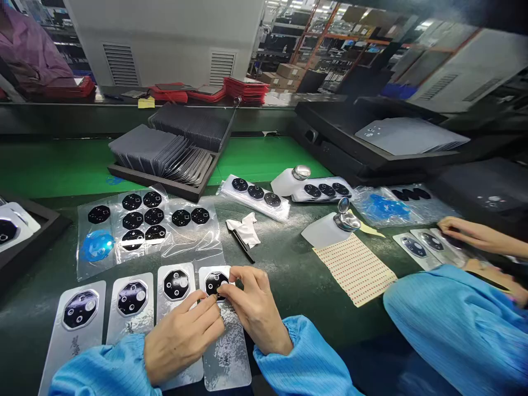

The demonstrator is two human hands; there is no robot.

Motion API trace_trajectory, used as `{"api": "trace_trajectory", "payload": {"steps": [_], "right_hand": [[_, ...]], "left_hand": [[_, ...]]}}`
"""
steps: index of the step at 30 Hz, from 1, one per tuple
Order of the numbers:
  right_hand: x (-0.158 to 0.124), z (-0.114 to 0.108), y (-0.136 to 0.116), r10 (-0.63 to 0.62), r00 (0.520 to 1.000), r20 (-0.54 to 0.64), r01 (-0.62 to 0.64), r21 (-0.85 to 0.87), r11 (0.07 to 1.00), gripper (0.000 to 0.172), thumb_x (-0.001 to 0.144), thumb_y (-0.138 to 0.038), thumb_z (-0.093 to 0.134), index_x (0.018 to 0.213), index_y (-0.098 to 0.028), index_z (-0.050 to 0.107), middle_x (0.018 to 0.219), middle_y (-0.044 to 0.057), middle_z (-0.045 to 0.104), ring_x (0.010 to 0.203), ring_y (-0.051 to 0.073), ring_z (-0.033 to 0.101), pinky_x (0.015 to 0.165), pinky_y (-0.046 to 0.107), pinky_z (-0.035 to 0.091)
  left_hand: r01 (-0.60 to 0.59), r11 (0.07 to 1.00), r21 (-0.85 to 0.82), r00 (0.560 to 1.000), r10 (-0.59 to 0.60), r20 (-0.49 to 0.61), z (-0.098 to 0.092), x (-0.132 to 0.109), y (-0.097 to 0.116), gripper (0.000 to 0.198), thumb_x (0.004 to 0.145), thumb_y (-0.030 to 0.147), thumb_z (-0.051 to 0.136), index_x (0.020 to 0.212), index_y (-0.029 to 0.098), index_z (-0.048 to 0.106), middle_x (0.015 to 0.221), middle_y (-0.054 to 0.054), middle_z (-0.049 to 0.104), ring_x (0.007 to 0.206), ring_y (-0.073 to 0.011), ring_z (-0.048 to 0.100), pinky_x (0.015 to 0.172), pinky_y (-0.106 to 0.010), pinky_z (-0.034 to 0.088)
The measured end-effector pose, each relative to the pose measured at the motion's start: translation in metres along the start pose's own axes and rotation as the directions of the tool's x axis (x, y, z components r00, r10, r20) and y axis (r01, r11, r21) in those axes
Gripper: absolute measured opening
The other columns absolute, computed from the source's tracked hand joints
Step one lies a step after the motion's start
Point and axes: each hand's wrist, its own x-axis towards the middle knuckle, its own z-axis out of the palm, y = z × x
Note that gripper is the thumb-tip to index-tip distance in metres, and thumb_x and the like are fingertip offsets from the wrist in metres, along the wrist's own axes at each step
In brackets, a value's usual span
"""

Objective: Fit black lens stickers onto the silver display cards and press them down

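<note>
Four silver back covers lie side by side at the near edge of the bench, each with a black camera-lens plate. My left hand (181,335) and my right hand (253,305) meet over the rightmost cover (229,357). Both hands pinch with thumb and forefinger at the lower edge of its black lens plate (214,281). What sits between the fingertips is too small to make out. The third cover (176,286) lies just left of my hands, partly under my left hand.
Clear plastic sheets with several black lens plates (142,217) lie behind the covers. A white cloth and black stick (245,234), two white dispenser bottles (330,228), a dotted label sheet (355,269) and a tray of grey sheets (165,159) stand beyond. A co-worker's hand (470,234) works at right.
</note>
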Motion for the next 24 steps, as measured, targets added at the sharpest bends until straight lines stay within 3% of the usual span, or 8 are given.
{"api": "trace_trajectory", "payload": {"steps": [21, 24], "right_hand": [[-0.0013, 0.0014, 0.0021, 0.005, 1.000, -0.002, -0.005, 0.027, 1.000, 0.022, 0.093, -0.011, 0.051, 0.090, -0.025, 0.068, 0.094, 0.005, 0.057, 0.093, 0.020, 0.049, 0.082, 0.035, 0.042], [-0.0014, 0.0041, 0.0036, -0.010, 0.998, -0.066, 0.013, 0.047, 0.999, 0.021, 0.092, -0.011, 0.051, 0.090, -0.024, 0.067, 0.093, 0.005, 0.056, 0.093, 0.020, 0.048, 0.080, 0.034, 0.041]], "left_hand": [[-0.010, 1.000, -0.010, 1.000, 0.010, 0.014, 0.0014, -0.0014, -0.0001, 0.021, 0.093, 0.004, 0.040, 0.082, 0.014, 0.055, 0.085, -0.003, 0.058, 0.092, -0.0179, 0.059, 0.096, -0.038, 0.042], [0.000, 1.000, -0.006, 1.000, 0.000, 0.007, 0.0018, -0.0016, 0.0001, 0.022, 0.092, 0.003, 0.039, 0.082, 0.014, 0.055, 0.085, -0.003, 0.058, 0.093, -0.0180, 0.059, 0.097, -0.038, 0.042]]}}
